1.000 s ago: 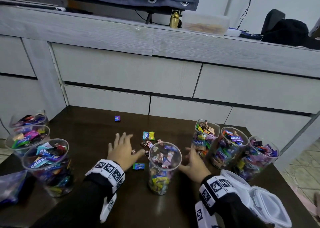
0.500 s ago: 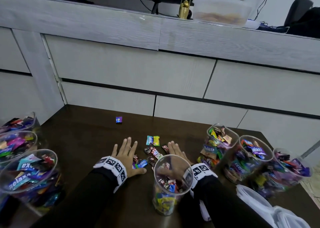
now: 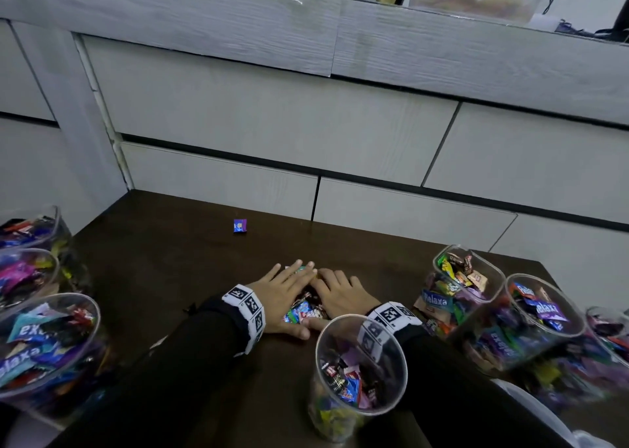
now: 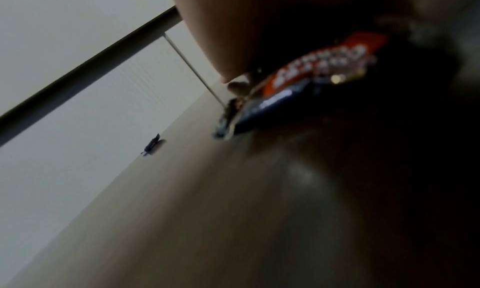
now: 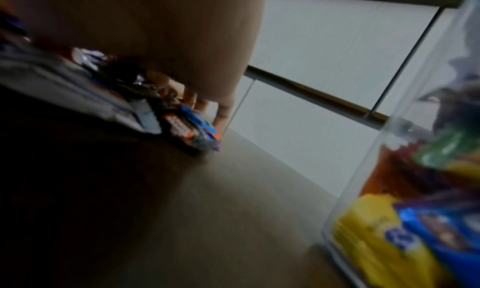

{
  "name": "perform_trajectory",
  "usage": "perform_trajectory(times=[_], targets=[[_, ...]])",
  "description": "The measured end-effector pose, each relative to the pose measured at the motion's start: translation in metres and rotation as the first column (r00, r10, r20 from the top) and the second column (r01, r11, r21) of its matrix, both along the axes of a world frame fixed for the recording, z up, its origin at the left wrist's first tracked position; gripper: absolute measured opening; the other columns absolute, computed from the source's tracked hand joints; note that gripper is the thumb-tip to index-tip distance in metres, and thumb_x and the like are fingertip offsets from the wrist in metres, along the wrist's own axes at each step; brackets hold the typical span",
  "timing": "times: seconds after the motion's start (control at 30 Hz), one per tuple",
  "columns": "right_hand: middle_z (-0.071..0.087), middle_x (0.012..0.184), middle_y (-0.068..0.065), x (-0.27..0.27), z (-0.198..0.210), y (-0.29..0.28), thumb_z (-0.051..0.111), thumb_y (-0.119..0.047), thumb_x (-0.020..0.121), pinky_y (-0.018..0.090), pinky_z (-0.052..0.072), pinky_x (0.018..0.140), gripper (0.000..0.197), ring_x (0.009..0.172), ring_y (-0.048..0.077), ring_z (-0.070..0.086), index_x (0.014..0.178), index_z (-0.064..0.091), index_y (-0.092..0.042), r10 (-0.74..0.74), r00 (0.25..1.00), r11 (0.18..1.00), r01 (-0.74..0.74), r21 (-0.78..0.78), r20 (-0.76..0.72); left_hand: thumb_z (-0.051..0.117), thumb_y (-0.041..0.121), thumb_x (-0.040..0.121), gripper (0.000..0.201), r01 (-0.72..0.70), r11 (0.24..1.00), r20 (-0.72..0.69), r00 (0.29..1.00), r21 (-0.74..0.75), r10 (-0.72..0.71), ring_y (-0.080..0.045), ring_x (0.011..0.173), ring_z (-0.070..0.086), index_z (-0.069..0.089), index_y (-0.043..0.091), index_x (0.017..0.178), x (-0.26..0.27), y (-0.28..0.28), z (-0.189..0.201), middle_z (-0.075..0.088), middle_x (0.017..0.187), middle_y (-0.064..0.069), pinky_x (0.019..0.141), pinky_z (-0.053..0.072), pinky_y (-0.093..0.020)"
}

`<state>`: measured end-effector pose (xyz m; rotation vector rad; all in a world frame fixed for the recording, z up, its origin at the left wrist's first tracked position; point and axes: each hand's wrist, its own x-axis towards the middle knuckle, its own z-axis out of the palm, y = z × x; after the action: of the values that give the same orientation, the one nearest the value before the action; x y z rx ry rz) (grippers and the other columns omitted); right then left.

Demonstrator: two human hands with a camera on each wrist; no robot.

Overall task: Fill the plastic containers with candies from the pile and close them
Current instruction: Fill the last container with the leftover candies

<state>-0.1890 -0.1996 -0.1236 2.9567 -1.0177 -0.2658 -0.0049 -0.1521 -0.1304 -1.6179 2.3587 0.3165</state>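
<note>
- Candies [image 3: 304,310] lie in a small pile on the dark table [image 3: 163,260], cupped between both hands.
- Left hand [image 3: 285,291] and right hand [image 3: 342,294] rest flat, fingers straight, fingertips meeting over the pile, gripping nothing.
- Half-filled plastic container [image 3: 357,376] stands just before the right wrist.
- One loose blue candy [image 3: 240,226] lies well apart.

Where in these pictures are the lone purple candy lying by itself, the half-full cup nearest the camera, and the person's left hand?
lone purple candy [image 3: 240,226], head view, middle of its wrapper.
half-full cup [image 3: 361,364], head view, near rim and clear wall.
left hand [image 3: 284,291], head view, back of the hand, resting over the candies.
</note>
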Motion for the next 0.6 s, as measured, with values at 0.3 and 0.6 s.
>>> perform_trajectory(times=[0.3, 0.6], targets=[[0.035, 0.124, 0.016, 0.001, 0.003, 0.011, 0.048, -0.041, 0.093, 0.047, 0.044, 0.089, 0.05, 0.112, 0.037, 0.048, 0.128, 0.037, -0.006, -0.092, 0.991, 0.959, 0.063, 0.278, 0.094, 0.031, 0.058, 0.099, 0.063, -0.073, 0.973, -0.033, 0.997, -0.217, 0.068, -0.023, 0.132, 0.03, 0.03, 0.018, 0.147, -0.013, 0.011, -0.004, 0.027, 0.149, -0.004, 0.104, 0.03, -0.039], [0.046, 0.124, 0.016, -0.021, 0.035, 0.018, 0.058, -0.023, 0.091, 0.04, 0.042, 0.091, 0.037, 0.114, 0.035, 0.051, 0.121, 0.042, -0.008, -0.31, 0.948, 0.872, 0.253, 0.418, 0.073, 0.037, 0.041, 0.104, 0.04, -0.127, 0.985, 0.0, 0.992, -0.118, 0.128, -0.026, 0.109, 0.056, 0.042, 0.012, 0.13, -0.026, 0.026, 0.019, 0.045, 0.13, -0.009, 0.082, 0.047, -0.038]])
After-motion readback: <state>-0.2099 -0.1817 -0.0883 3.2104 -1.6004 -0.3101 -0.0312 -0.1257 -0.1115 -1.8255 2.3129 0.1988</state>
